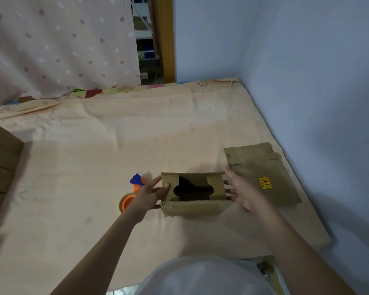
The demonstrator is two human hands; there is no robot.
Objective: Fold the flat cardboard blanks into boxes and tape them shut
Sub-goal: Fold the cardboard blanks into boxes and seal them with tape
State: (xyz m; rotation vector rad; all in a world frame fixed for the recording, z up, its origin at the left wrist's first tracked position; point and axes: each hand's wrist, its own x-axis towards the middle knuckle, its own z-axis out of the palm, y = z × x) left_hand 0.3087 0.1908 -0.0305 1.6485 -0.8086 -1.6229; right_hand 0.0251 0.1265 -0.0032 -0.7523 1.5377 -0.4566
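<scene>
Box [193, 193] sits on the peach sheet [115, 145] by a blue wall [307, 60], both hands' [151, 189] [241, 191] grip open-fingered against its ends.

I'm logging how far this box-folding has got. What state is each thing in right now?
Box: erected, top not closed, side flaps folded in, dark gap between them, untaped.
Left hand: fingers straight, pressing the left flap.
Right hand: fingers spread against the box's right end.
Flat blanks: unfolded, stacked beside the wall.
Tape dispenser: lying on the sheet, untouched.
Finished boxes: stacked at left edge.
</scene>
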